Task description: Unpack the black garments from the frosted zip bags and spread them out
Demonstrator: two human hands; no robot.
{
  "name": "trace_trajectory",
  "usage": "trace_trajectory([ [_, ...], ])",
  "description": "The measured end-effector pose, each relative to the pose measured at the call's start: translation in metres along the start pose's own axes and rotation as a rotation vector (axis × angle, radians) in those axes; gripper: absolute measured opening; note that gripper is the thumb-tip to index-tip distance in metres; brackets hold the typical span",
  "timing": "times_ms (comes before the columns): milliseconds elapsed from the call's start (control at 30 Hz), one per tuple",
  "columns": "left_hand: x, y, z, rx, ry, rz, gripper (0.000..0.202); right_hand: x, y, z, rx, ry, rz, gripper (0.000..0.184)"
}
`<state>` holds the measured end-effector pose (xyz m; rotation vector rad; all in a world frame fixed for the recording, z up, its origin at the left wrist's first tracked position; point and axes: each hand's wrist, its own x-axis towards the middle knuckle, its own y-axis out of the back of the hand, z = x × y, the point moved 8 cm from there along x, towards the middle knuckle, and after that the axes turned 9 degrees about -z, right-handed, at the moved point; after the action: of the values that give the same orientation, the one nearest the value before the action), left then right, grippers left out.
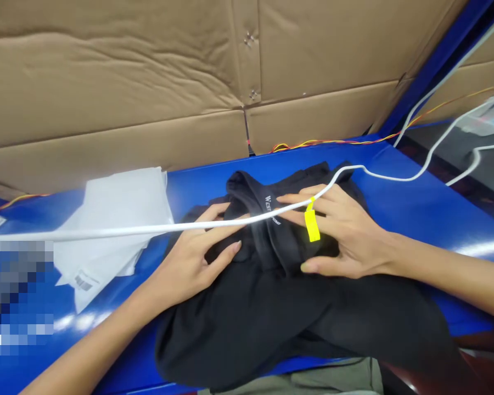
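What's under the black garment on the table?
Only the blue table shows at the edges of the black garment; whatever lies beneath it is covered and cannot be seen.

The white cable (pixel 156 227) partly hides the black garment's lettering (pixel 268 207).

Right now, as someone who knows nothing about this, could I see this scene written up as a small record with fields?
Left hand: fingers on a black garment, beside its collar
Right hand: spread on the same garment, near its printed collar band
Tag: a yellow tag hangs from a white cable, by the right fingers
Surface: a blue table under the garment
Nearby: a pile of white sheets left of the garment
Behind: a cardboard wall
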<state>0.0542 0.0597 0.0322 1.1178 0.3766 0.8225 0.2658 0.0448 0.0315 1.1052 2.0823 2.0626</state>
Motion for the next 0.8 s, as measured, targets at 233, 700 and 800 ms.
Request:
trace_trajectory([
  [233, 0.0, -0.002, 0.015, 0.128, -0.116, -0.055, 0.052, 0.003, -0.014, -0.014, -0.099, 0.007, -0.077, 0.037],
  [700, 0.002, 0.004, -0.02, -0.227, 0.228, 0.023, 0.028, -0.02, -0.016, 0.072, 1.067, -0.87, 0.198, 0.021],
  [800, 0.001, 0.005, -0.023, -0.351, 0.246, 0.109, 0.022, -0.029, -0.023, 0.082, 1.27, -0.976, 0.328, 0.031],
])
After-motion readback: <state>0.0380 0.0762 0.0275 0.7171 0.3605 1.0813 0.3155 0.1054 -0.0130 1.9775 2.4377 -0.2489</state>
